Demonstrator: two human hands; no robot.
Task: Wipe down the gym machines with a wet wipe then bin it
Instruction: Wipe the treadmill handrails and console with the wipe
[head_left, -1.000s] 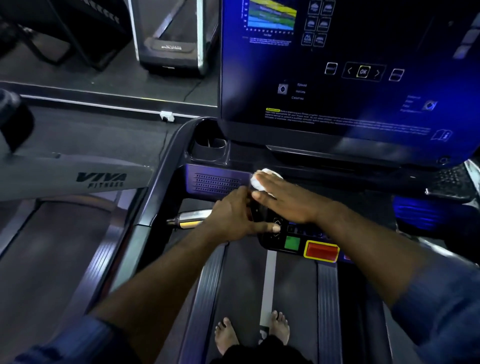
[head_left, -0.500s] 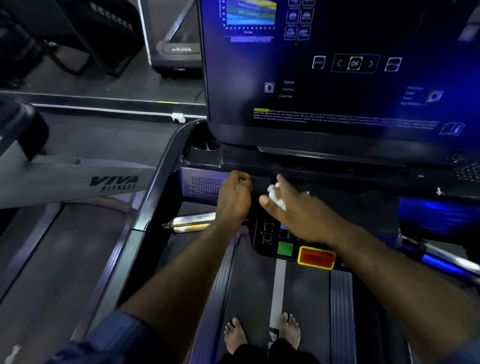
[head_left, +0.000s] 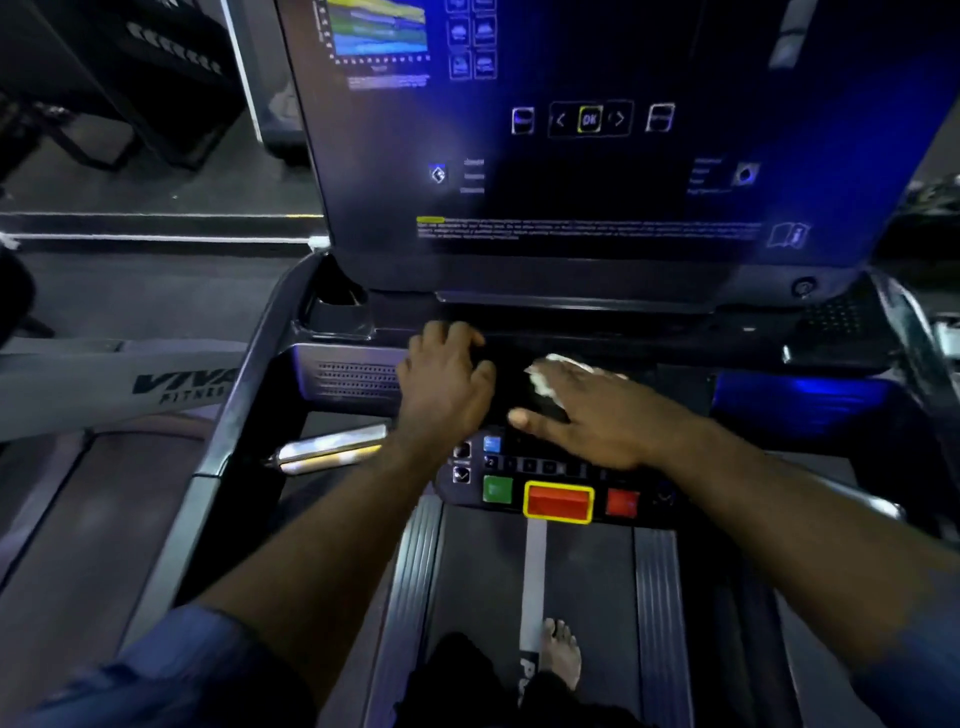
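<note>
I stand on a treadmill facing its dark console (head_left: 753, 358). My right hand (head_left: 597, 415) lies flat on the console ledge above the keypad, fingers straight, and presses a crumpled white wet wipe (head_left: 545, 376) that shows under the fingertips. Just to its left, my left hand (head_left: 441, 384) sits on the console with its fingers curled over the upper edge of the ledge. The two hands are close but apart.
A large lit screen (head_left: 597, 171) rises behind the ledge. Green and red buttons (head_left: 558, 501) sit below my hands. A silver grip bar (head_left: 332, 449) sticks out at left, with a cup holder (head_left: 337, 306) above it. A neighbouring treadmill's arm (head_left: 104, 384) lies further left. A bare foot (head_left: 561, 654) stands on the belt.
My right hand has slid the wipe rightward along the console ledge. My left hand has moved up from the keypad's left edge to the ledge.
</note>
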